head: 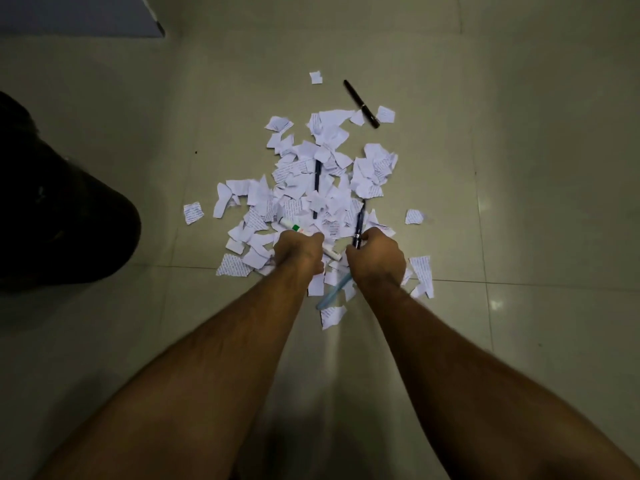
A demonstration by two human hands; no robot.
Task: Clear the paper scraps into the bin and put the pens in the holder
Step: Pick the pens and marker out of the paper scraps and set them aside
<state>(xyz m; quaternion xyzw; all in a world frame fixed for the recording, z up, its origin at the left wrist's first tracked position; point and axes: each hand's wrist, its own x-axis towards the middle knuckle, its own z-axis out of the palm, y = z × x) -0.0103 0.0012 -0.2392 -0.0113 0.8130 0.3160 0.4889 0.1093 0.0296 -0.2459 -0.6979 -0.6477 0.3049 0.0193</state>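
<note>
Your right hand is curled round the near end of a dark pen; its barrel runs straight away from your fist, up over the paper scraps, so a pull back toward you should draw it out along its own length. A pale blue pen shows under that wrist, slanting back toward you.

Your left hand is closed over the middle of a white marker, which lies crosswise: one end sticks out to the left of the fist, the other toward your right hand. Whether the fingers truly pinch it, you cannot tell from here.

Beyond both fists, another dark pen lies half buried, pointing away, nearer your left hand. Farthest off, clear of the heap and beyond your right hand, a black pen lies on the bare floor. No bin or holder shows.
</note>
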